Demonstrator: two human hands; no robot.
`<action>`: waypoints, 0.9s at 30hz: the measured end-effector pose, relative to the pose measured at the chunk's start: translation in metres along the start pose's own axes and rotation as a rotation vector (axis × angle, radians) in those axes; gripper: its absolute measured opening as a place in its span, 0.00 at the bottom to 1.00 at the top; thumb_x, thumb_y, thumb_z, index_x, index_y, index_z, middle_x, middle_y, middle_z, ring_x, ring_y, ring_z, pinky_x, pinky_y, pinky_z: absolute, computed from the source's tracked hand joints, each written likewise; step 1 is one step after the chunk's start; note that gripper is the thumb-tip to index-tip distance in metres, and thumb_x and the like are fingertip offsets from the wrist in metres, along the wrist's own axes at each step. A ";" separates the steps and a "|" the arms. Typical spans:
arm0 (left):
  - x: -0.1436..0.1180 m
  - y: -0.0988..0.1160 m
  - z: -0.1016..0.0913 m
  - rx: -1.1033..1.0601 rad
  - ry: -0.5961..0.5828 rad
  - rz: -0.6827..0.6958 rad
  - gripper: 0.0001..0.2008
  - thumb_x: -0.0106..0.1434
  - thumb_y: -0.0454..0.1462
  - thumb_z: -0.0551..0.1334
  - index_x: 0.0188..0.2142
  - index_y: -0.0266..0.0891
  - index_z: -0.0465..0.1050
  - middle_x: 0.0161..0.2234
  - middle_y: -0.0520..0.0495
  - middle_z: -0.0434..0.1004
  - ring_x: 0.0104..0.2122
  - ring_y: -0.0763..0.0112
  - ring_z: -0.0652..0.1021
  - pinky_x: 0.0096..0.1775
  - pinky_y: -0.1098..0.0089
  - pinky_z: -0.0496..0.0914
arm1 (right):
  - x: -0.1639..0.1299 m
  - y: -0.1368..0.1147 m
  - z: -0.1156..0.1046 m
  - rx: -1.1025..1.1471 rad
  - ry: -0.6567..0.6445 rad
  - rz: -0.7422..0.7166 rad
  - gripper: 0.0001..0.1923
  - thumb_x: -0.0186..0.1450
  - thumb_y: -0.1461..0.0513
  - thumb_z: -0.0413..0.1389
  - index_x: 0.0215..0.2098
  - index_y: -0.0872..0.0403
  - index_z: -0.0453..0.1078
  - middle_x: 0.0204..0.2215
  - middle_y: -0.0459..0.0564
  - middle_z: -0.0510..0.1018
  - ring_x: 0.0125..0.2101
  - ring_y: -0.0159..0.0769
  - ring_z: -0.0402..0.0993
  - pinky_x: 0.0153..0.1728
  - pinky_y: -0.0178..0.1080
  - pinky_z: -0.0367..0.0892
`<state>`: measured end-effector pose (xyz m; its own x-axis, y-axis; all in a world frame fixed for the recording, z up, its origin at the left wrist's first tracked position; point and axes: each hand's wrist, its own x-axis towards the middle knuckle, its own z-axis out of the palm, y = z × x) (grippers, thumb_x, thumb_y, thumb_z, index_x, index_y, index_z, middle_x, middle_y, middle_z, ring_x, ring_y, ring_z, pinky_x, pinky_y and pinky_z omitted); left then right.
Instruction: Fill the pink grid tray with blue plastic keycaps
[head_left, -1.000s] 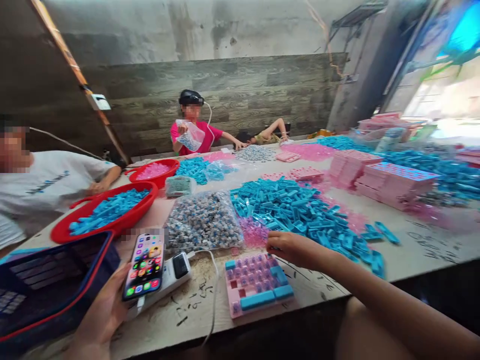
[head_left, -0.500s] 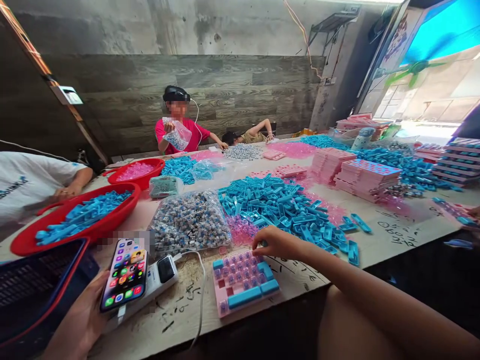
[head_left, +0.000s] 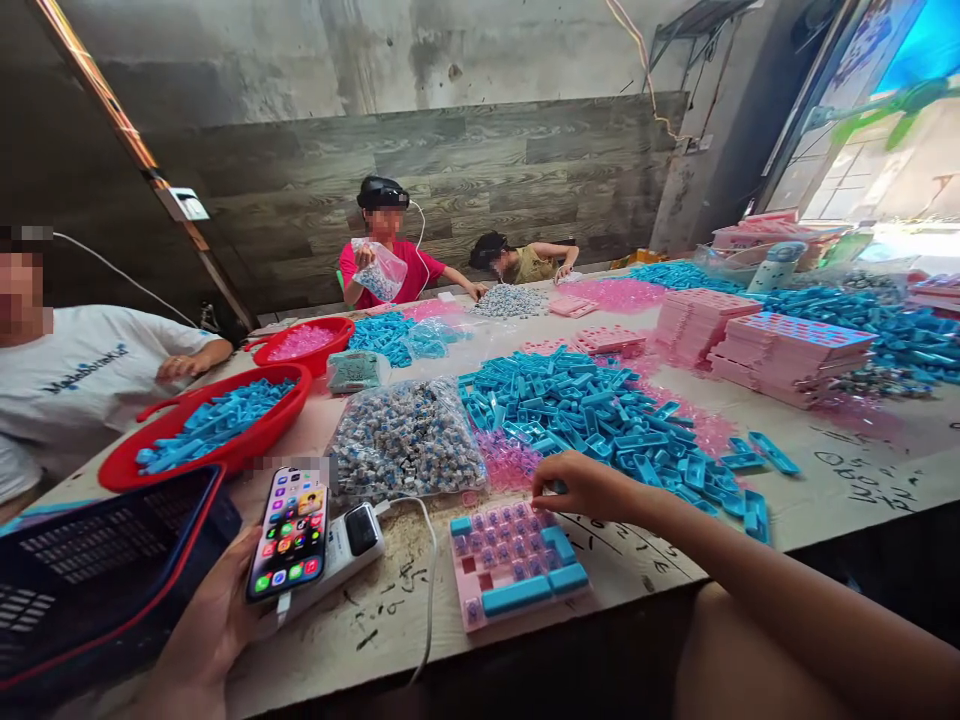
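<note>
The white T-shirt of the person at the left bears a line of dark blue lettering across the chest, too blurred to read. Black handwritten digits and marks stand on the bare tabletop at the right and near the pink keypad; only zeros can be made out. The phone screen shows app icons, their labels unreadable.

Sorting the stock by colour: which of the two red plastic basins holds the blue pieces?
The nearer, larger red plastic basin, beside the person in the white shirt, holds blue pieces; the farther red basin behind it holds pink ones.
</note>
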<state>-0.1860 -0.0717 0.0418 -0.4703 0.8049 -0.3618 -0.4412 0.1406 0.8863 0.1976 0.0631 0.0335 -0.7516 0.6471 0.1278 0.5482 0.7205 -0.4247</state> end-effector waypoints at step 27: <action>0.001 -0.003 0.000 0.058 -0.128 0.109 0.31 0.50 0.33 0.64 0.55 0.39 0.64 0.44 0.44 0.78 0.41 0.56 0.79 0.36 0.67 0.77 | -0.002 0.015 0.010 0.066 0.004 -0.013 0.07 0.60 0.61 0.57 0.30 0.57 0.75 0.25 0.48 0.76 0.26 0.31 0.68 0.29 0.32 0.61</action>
<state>-0.1848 -0.0713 0.0389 -0.4104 0.8834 -0.2261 -0.3465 0.0783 0.9348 0.2036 0.0705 0.0182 -0.7569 0.6390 0.1374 0.5127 0.7108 -0.4815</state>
